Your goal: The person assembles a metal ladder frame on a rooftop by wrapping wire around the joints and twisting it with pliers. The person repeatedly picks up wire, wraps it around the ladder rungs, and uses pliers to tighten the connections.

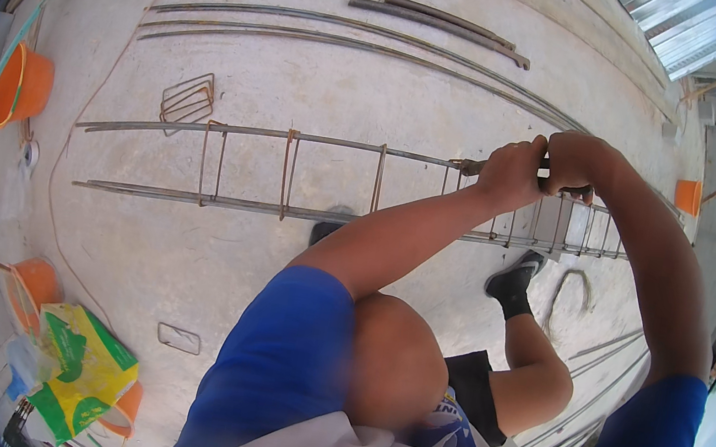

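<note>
A long rebar cage (338, 143) of straight bars and rust-brown stirrups lies across the concrete floor in front of me. My left hand (514, 173) is closed over its far bars, round a dark metal hand tool (470, 167) whose tip pokes out to the left; its full shape is hidden. Right beside it, my right hand (573, 161) is curled into a grip above the same bars. What those fingers hold is covered by the hand itself. Both arms reach forward over my bent knees, and my shoes (517, 277) are at the cage's near side.
Loose steel bars (312, 34) lie beyond the cage, with two short dark bars (443, 25) farther off. Several stirrups (188, 103) are piled left; a single stirrup (179, 338) lies nearer. Orange buckets (34, 87) and a yellow-green sack (86, 368) line the left. Wire (556, 295) lies right.
</note>
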`<state>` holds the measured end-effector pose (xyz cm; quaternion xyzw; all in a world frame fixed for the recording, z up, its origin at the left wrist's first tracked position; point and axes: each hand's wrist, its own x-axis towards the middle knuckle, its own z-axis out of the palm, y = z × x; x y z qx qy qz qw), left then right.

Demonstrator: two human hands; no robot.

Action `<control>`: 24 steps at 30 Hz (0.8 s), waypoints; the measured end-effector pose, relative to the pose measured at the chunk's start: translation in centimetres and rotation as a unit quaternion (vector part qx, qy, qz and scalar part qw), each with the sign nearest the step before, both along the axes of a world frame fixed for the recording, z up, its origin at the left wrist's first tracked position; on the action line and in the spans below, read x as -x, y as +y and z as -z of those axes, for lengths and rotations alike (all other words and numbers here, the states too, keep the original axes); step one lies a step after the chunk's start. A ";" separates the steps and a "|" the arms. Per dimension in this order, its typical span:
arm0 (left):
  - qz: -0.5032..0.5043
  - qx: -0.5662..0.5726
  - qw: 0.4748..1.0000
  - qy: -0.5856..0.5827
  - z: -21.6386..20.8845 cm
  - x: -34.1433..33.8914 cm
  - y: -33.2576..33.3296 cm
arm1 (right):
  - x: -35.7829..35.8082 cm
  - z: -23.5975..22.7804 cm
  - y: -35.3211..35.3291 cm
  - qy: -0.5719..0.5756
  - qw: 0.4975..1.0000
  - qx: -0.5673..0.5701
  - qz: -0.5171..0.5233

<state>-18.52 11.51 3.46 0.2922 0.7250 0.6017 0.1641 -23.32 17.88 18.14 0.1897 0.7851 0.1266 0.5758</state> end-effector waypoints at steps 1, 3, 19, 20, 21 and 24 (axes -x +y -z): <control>0.022 -0.002 1.000 -0.011 0.1 0.5 -0.3 | -1.2 0.7 0.2 0.090 0.978 -0.025 -0.186; 0.061 -0.002 0.997 -0.037 0.2 2.1 -1.4 | -4.7 1.7 -0.1 0.264 0.806 -0.064 -0.525; 0.165 0.066 0.984 0.028 2.7 0.7 -0.7 | -9.3 4.6 1.1 0.273 0.848 -0.056 -0.451; 0.164 0.073 0.982 0.065 2.8 0.3 -1.3 | -9.3 4.7 2.3 0.215 0.905 -0.025 -0.365; 0.162 0.080 0.978 0.102 3.1 0.2 -2.1 | -9.0 4.7 3.5 0.155 0.949 0.008 -0.275; 0.183 0.107 0.977 0.022 1.7 2.2 -7.0 | -9.3 4.0 4.9 0.037 0.975 0.172 0.134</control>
